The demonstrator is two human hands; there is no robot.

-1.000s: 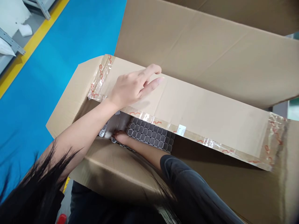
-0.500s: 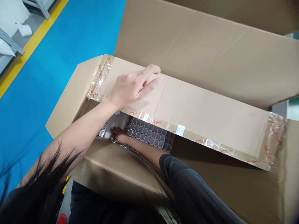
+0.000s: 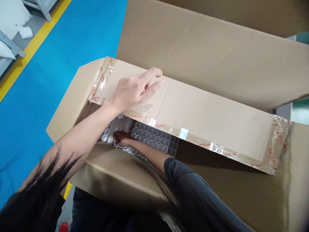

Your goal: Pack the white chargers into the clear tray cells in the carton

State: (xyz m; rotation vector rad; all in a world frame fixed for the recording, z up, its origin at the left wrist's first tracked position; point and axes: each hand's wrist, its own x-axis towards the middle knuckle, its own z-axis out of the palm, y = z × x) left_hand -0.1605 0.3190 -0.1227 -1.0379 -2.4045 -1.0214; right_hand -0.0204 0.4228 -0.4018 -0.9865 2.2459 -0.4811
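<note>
My left hand (image 3: pixel 135 88) is held over the taped cardboard flap (image 3: pixel 205 106), thumb and index finger apart, with nothing in it. Whether it touches the flap I cannot tell. Deep inside the large cardboard box (image 3: pixel 108 164), my right hand (image 3: pixel 122 138) lies with its fingers spread at the bottom. Beside it stand rows of dark, rounded-square pieces with pale rims (image 3: pixel 154 138); their kind is unclear. A shorter group of similar pieces (image 3: pixel 105 135) sits to the left of that hand. Part of the box's inside is hidden under the flap and my arms.
A tall cardboard panel (image 3: pixel 217 51) rises behind the flap. A side flap (image 3: pixel 70 100) folds outward on the left. A small white label (image 3: pixel 183 133) is stuck at the flap's edge. Beyond the blue floor (image 3: pixel 96 29) and yellow line (image 3: pixel 36 42) stands a metal rack (image 3: pixel 12 43).
The box and both hands appear slightly further left in the view. My hands keep nearly the same pose.
</note>
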